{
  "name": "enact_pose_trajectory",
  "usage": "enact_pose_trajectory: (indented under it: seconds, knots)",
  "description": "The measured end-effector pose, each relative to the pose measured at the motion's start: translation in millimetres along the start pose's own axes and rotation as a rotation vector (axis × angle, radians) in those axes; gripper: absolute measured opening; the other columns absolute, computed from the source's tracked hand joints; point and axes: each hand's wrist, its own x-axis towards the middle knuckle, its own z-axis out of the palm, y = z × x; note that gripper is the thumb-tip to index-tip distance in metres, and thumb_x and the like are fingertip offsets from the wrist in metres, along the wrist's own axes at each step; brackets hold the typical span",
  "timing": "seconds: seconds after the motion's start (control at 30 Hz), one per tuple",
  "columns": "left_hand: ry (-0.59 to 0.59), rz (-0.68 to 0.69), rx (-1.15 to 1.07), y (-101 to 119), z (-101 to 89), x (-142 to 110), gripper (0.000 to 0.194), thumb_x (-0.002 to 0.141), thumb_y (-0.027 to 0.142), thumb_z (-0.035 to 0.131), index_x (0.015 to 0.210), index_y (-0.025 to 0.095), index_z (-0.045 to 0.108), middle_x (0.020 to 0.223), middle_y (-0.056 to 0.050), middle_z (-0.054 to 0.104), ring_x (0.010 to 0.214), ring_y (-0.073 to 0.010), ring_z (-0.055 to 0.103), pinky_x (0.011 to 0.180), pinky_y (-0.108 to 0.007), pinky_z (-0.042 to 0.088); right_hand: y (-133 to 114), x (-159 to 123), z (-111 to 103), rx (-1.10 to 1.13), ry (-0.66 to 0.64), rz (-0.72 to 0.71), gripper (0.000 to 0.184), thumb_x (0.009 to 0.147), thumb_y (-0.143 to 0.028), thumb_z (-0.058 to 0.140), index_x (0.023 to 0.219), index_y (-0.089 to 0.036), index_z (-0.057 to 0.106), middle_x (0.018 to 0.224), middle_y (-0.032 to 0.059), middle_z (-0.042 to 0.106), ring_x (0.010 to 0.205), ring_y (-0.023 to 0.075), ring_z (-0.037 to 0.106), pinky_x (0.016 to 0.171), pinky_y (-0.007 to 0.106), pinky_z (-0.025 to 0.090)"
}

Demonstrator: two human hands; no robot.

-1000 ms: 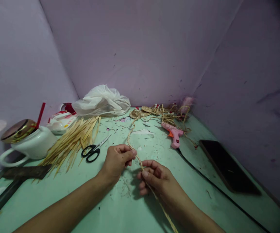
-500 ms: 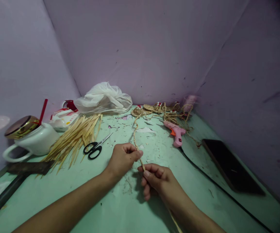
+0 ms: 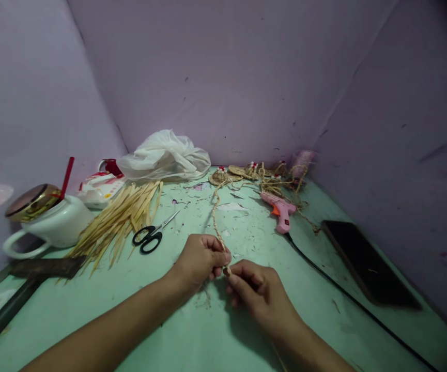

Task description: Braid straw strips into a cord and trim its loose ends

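Note:
A twisted straw-coloured cord (image 3: 215, 217) runs from a woven disc (image 3: 218, 177) at the back of the table down to my hands. My left hand (image 3: 203, 258) pinches the cord between thumb and fingers. Just below and to the right, my right hand (image 3: 256, 289) also pinches it, its fingertips close to the left thumb. A thin strand of the fibre trails below my right wrist. Left of my hands lie black-handled scissors (image 3: 151, 238), and beyond them a bundle of dry flat straw strips (image 3: 120, 217).
A pink glue gun (image 3: 283, 212) with a black cable lies right of the cord, near a dark phone (image 3: 368, 263). Woven pieces with beads and cord are heaped behind. At left are a white cup (image 3: 58, 227), a hammer (image 3: 47, 267), and a white plastic bag (image 3: 167, 157).
My left hand has slid slightly down and right along the cord. The gap between my two hands has closed, and my right fingers are curled tighter.

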Motion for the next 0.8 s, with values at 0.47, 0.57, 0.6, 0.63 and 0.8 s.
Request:
enact_pose_trajectory:
  seconds: [0.47,0.57,0.6,0.63,0.8]
  knots:
    - [0.051,0.078,-0.092,-1.2,-2.5,3.8,0.019,0.051,0.021,0.067,0.054,0.013,0.051,0.041,0.004,0.047,0.032,-0.0037,0.037,0.030,-0.015,0.024,1.1,5.7,4.6,0.308,0.047,0.157,0.021,0.066,-0.033,0.066,0.075,-0.014,0.067,0.053,-0.0017,0.054,0.048,0.0088,0.047,0.047,0.022,0.041]
    - [-0.057,0.058,-0.080,-0.9,-5.1,4.2,0.019,0.051,0.022,0.067,0.061,0.011,0.056,0.045,0.003,0.051,0.037,-0.0056,0.042,0.033,-0.016,0.029,3.3,6.8,4.0,0.327,0.091,0.178,0.020,0.063,-0.033,0.068,0.067,-0.013,0.064,0.050,-0.0020,0.053,0.044,0.0079,0.045,0.045,0.022,0.040]
    - [-0.108,0.038,-0.070,-0.5,-6.6,4.5,0.020,0.050,0.022,0.067,0.063,0.011,0.057,0.047,0.002,0.052,0.039,-0.0063,0.044,0.035,-0.017,0.030,3.5,7.2,3.8,0.327,0.093,0.178,0.020,0.062,-0.032,0.068,0.066,-0.013,0.063,0.051,-0.0016,0.054,0.044,0.0082,0.045,0.045,0.023,0.040]
    - [-0.151,0.016,-0.049,-0.1,-8.1,4.6,0.020,0.050,0.023,0.067,0.064,0.011,0.058,0.047,0.002,0.052,0.040,-0.0069,0.045,0.036,-0.017,0.031,3.5,7.6,3.7,0.322,0.095,0.175,0.020,0.062,-0.032,0.068,0.066,-0.013,0.063,0.051,-0.0013,0.054,0.044,0.0085,0.046,0.046,0.023,0.041]
    - [-0.139,0.036,0.245,0.6,-8.7,1.6,0.014,0.053,0.023,0.063,0.053,0.012,0.054,0.041,0.004,0.045,0.038,-0.0062,0.038,0.038,-0.019,0.027,3.6,4.6,2.7,0.101,0.130,0.148,0.016,0.068,-0.029,0.060,0.064,-0.013,0.060,0.047,-0.0014,0.051,0.043,0.0090,0.044,0.044,0.022,0.034]
